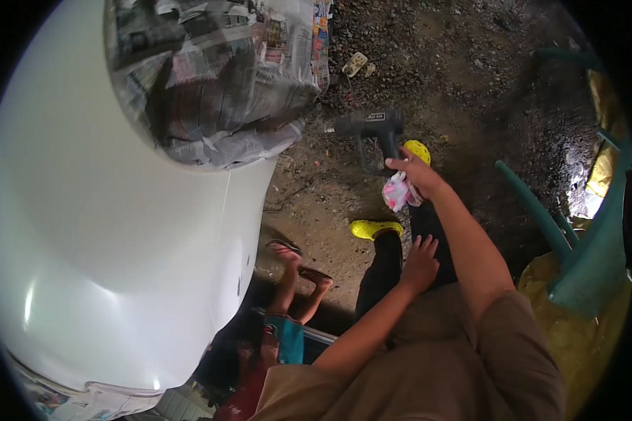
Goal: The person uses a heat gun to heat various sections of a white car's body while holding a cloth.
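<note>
A black heat gun [380, 133] with a short metal nozzle points left toward a white vehicle body panel [154, 238]. My right hand [418, 177] is closed around the lower end of its handle. The same hand also has a crumpled pink-and-white plastic bag or cloth [398, 193] hanging below the fingers. My left hand [421, 265] lies over my dark-trousered thigh with fingers stretched out, holding nothing. Newspaper sheets [225, 77] cover the upper part of the vehicle, their crumpled lower edge left of the nozzle.
Another person in teal shorts [288, 340] and flip-flops is beside the panel at lower left. My yellow clogs [376, 229] stand on dirt and gravel ground [456, 63]. At right is a green plastic chair [597, 259]. A small pale tray-like item [355, 64] lies on the gravel.
</note>
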The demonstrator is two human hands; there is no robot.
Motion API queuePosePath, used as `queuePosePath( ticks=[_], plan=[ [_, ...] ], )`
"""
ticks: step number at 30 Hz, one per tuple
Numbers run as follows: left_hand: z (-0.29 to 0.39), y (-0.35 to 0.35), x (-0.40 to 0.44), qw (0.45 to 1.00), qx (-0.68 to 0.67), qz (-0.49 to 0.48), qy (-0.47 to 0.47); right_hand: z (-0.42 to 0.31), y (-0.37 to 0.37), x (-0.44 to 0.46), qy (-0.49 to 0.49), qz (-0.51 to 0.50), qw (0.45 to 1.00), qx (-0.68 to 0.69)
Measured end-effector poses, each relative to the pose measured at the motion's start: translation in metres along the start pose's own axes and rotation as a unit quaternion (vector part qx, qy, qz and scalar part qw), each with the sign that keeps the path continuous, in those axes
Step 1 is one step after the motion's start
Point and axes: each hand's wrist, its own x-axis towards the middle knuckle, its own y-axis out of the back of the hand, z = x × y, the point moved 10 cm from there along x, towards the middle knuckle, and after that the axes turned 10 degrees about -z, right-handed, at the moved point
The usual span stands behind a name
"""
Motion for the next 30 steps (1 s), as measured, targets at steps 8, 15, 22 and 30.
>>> queuePosePath(
  ticks=[8, 15, 22, 30],
  plan=[
    [-0.061, 0.085, -0.121, 0.904, -0.305, 0.28, 0.101, 0.083, -0.065, -0.087, 0.054, 0.055, 0.978, -0.192],
    [-0.119, 0.072, -0.24, 0.835, -0.285, 0.439, 0.171, 0.15, -0.164, -0.182, 0.088, 0.154, 0.847, -0.501],
    [-0.159, 0.045, -0.307, 0.702, -0.541, 0.455, 0.089, 0.2, -0.284, -0.244, 0.067, 0.093, 0.774, -0.623],
    [-0.242, -0.054, -0.32, 0.467, -0.665, 0.549, 0.196, 0.238, -0.319, -0.216, 0.068, -0.073, 0.591, -0.801]
  ],
)
